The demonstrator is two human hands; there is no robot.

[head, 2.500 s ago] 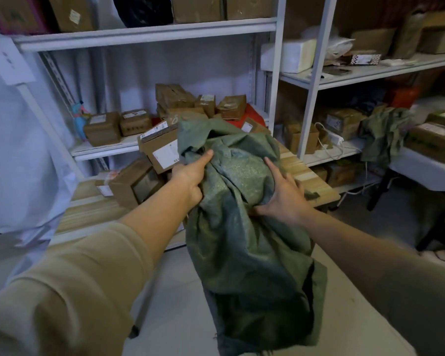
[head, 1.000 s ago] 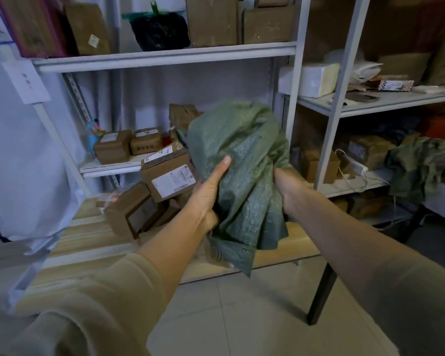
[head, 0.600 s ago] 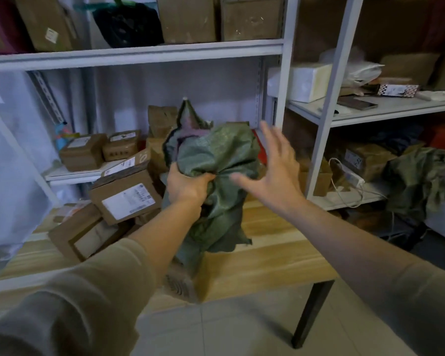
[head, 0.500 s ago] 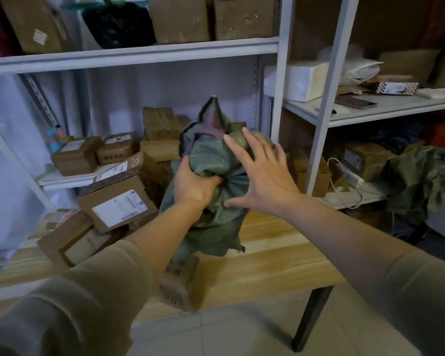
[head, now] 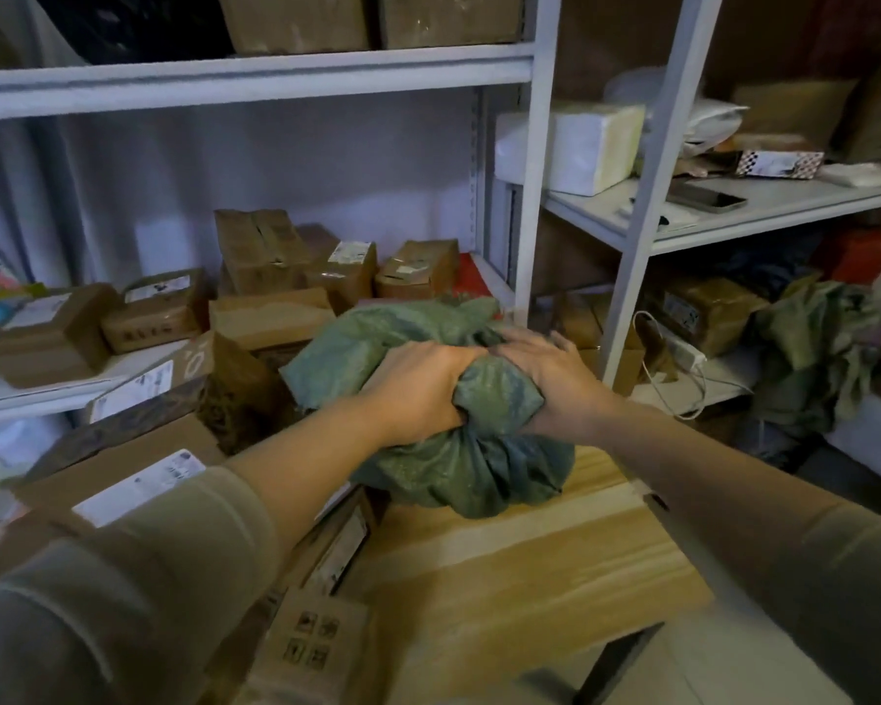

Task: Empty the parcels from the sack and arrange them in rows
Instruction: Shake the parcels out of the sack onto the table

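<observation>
The green woven sack (head: 459,465) is crumpled into a ball and rests on the wooden table (head: 530,567). My left hand (head: 418,386) clutches its top from the left. My right hand (head: 550,376) presses and grips it from the right. Brown cardboard parcels lie in a loose pile on the table's left half, among them a large box with a white label (head: 138,475) and a small printed box (head: 316,638) at the front edge. More parcels (head: 270,307) sit jumbled on the low shelf behind the sack.
White metal shelving (head: 535,195) stands behind the table, its upright just beyond the sack. A white block (head: 570,145) and a phone (head: 708,198) lie on the right shelf. Another green sack (head: 825,348) hangs at the far right. Tiled floor shows below the table's front edge.
The sack went from hanging open in both hands to a bunched ball. Both hands came down with it onto the table, and the right hand has closed on it.
</observation>
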